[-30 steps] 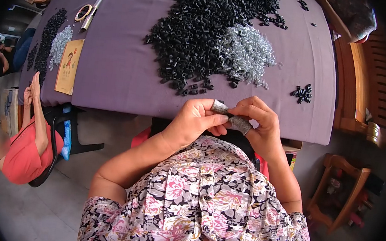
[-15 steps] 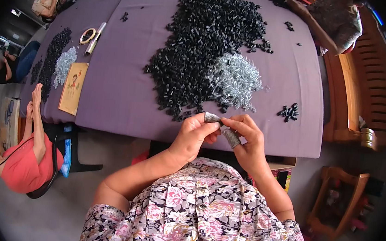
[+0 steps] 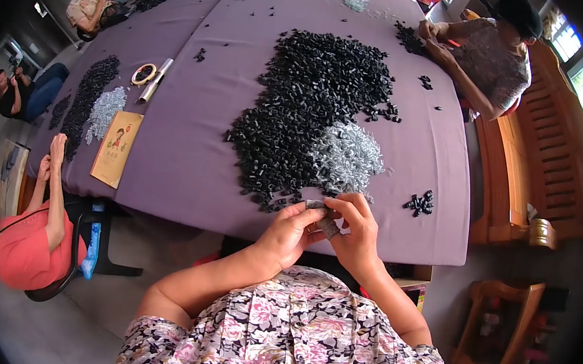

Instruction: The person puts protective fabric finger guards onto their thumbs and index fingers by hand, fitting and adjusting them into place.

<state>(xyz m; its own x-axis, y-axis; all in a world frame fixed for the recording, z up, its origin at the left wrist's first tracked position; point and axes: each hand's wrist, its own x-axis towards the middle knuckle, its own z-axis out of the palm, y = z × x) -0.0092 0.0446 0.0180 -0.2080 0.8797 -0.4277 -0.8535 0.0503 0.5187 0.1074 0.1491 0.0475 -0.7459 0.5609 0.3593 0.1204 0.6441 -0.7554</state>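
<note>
My left hand [image 3: 288, 232] and my right hand [image 3: 358, 236] meet at the table's front edge, fingertips pinched together. Grey tape or cloth wraps a finger on the left and the thumb on the right. Whatever lies between the fingertips is hidden now. Just beyond them spreads a large heap of small black plastic pieces [image 3: 314, 93]. A pile of small clear pieces [image 3: 348, 158] lies against its right side. Farther right sits a little cluster of black pieces [image 3: 419, 203].
A purple cloth covers the table [image 3: 181, 164]. To the left are a booklet [image 3: 116, 149], a tape roll [image 3: 143, 74], a whitish tube [image 3: 154, 81] and more black and clear piles. Several people sit around the table. A wooden bench [image 3: 547, 150] stands right.
The view has tilted up, so the table sits lower and more of its far end shows. My hands have drawn closer together; the dark bit seen between my fingertips before is now covered.
</note>
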